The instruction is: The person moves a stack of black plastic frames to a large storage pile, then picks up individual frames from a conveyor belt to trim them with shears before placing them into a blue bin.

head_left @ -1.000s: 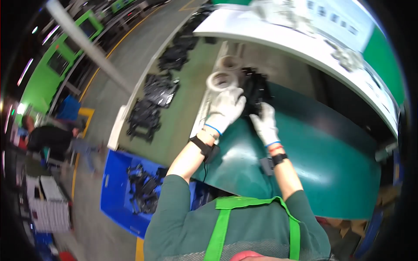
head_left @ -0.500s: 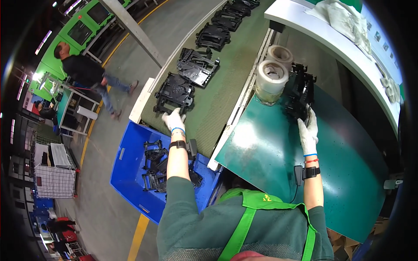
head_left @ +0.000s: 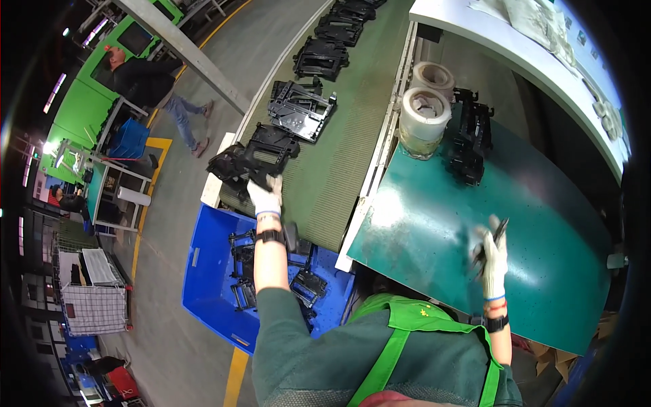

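My left hand (head_left: 265,195), in a white glove, is closed on the edge of a black plastic frame (head_left: 229,167) tilted at the near left corner of the conveyor belt. Right beside it lies another black plastic bracket (head_left: 273,146), and a bracket with a shiny plate (head_left: 302,112) sits farther up the belt. Over the green tabletop, my gloved right hand (head_left: 495,261) is closed around a small dark hand tool (head_left: 502,230). Motion blurs the tool, so its exact kind is unclear. Farther back on that tabletop, a black bracket assembly (head_left: 468,139) lies apart from my hand.
Several more black brackets (head_left: 321,57) line the green conveyor (head_left: 339,149). Below its end stands a blue bin (head_left: 203,271) holding black parts. Rolls of clear film (head_left: 425,122) stand by the green tabletop (head_left: 542,271). A person (head_left: 146,81) is on the floor at left.
My right hand has left the black assembly and come nearer, now showing a dark tool. My left hand has shifted slightly left, and a tilted black frame now shows at the belt's corner.
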### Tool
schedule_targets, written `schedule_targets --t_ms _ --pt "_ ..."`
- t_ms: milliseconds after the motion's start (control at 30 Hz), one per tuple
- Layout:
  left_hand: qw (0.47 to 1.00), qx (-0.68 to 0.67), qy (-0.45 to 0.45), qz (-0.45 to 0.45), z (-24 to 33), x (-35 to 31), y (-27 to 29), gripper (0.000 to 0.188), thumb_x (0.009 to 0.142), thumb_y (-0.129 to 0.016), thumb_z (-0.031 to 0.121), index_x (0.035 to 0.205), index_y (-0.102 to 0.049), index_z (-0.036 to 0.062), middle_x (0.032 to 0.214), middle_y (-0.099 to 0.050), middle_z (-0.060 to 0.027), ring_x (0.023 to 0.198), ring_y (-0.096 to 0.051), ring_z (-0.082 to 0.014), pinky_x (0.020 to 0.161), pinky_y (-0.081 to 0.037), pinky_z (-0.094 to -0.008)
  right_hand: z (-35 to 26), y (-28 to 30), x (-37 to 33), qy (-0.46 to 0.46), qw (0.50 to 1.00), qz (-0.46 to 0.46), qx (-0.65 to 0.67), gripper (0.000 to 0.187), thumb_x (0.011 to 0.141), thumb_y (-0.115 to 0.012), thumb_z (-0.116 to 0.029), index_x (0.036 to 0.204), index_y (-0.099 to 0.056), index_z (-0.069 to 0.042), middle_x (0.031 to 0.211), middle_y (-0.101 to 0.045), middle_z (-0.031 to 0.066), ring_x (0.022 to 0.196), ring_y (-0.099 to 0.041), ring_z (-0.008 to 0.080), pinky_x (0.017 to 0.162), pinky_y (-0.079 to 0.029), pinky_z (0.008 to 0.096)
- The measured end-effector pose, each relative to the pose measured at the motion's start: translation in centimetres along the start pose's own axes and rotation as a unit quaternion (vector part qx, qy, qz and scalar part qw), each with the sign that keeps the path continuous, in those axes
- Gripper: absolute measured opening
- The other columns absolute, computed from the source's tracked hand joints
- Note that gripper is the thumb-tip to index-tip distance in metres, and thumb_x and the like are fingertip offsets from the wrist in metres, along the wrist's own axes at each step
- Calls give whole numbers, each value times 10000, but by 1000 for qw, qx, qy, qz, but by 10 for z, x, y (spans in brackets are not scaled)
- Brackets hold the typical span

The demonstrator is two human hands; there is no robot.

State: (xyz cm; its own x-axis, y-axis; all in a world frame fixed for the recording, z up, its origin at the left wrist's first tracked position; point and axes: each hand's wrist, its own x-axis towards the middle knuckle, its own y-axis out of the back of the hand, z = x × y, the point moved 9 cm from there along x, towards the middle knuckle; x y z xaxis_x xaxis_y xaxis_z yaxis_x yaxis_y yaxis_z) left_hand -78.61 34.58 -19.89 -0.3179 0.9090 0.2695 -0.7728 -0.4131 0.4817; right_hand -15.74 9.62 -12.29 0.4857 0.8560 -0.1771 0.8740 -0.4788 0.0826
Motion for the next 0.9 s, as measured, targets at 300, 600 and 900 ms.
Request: schedule_targets --t_ms 300,600,900 --pt "794 -490 253 255 -5 43 -8 470 935 -626 227 1377 -516 111 1372 -566 -160 1141 -599 -360 784 -582 -557 52 -67 -144 -406 818 -259 314 422 985 -661 -218 1329 -510 -26 1006 -674 144 785 -661 219 754 -581 425" --pt "961 48 100 253 119 -5 90 424 915 -591 71 1333 -566 3 1229 -665 -134 1049 -625 -258 956 -494 -372 49 -50 -129 -371 841 -248 306 415 973 -673 -181 1329 -515 -38 1043 -660 140 797 -658 217 770 -579 425" --pt "937 -168 -17 307 123 -28 115 408 921 -588 115 1325 -586 57 1263 -669 -100 1125 -645 -299 989 -520 -443 35 -61 -117 -332 855 -327 229 449 979 -656 -151 1371 -491 -8 1056 -672 132 798 -664 174 737 -592 383"
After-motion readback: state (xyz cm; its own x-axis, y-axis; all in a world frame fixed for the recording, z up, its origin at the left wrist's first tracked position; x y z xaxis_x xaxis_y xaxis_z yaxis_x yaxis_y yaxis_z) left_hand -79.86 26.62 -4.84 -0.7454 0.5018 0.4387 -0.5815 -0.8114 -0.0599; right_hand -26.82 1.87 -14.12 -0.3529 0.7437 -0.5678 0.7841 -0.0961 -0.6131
